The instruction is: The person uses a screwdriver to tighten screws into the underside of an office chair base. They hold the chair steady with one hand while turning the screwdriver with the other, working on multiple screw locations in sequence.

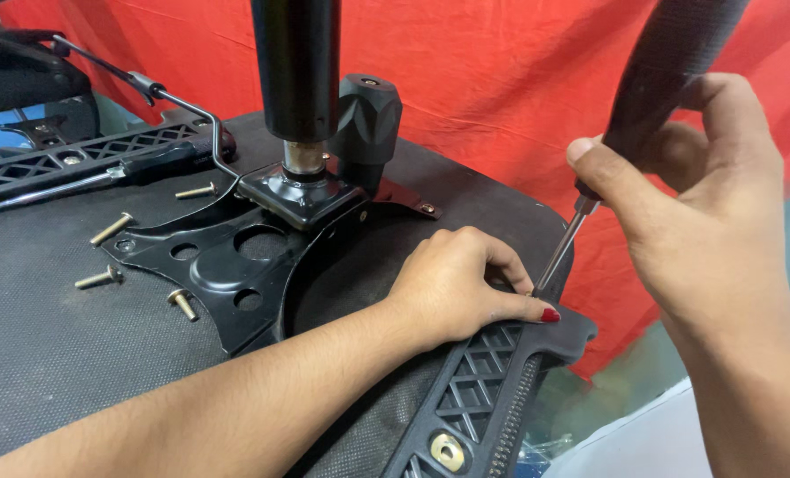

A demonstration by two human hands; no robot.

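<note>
Head view shows my right hand [696, 190] wrapped tight around the black handle of a screwdriver [644, 115]. Its thin metal tip points down at the end of a black plastic armrest bracket [488, 385], right next to my left hand [461, 283]. My left hand lies curled on that bracket, fingers bent and pressing down, pinching nothing. The bracket sits on the upside-down black chair seat [50, 345]. A black metal plate [227, 265] with a gas post [297, 71] stands in the middle. Four gold bolts [111, 228] lie loose on the seat, well apart from my hands.
</note>
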